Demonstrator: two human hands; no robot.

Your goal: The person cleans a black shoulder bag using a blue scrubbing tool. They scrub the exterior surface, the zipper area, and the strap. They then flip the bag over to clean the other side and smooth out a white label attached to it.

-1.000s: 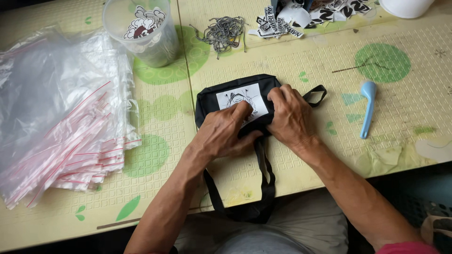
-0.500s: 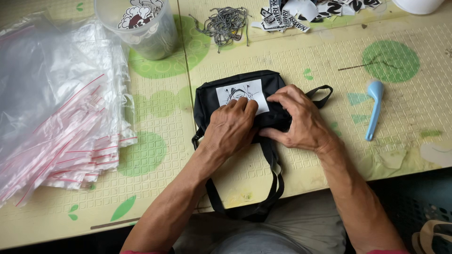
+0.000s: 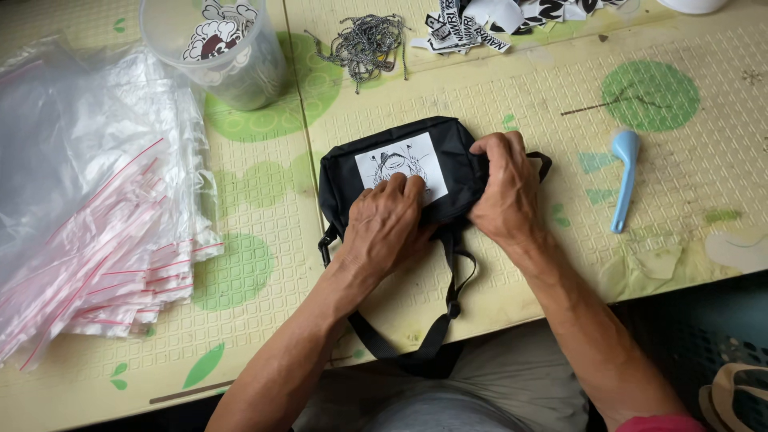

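Note:
A small black pouch bag (image 3: 352,172) lies flat on the yellow-green foam mat (image 3: 512,104), its strap hanging over the near edge. A white printed patch (image 3: 396,162) sits on its front. My left hand (image 3: 388,228) lies on the bag's lower part, fingertips pressing the patch's bottom edge. My right hand (image 3: 504,188) grips the bag's right end, fingers curled over its top corner.
A stack of clear zip bags with red strips (image 3: 96,232) lies at the left. A clear plastic tub (image 3: 220,48) holds printed patches. A heap of ball chains (image 3: 364,40) and loose black-and-white labels (image 3: 480,20) lie at the back. A light blue tool (image 3: 622,176) rests at the right.
My left hand has slid down slightly, uncovering more of the white patch. My right hand has shifted to the bag's right end.

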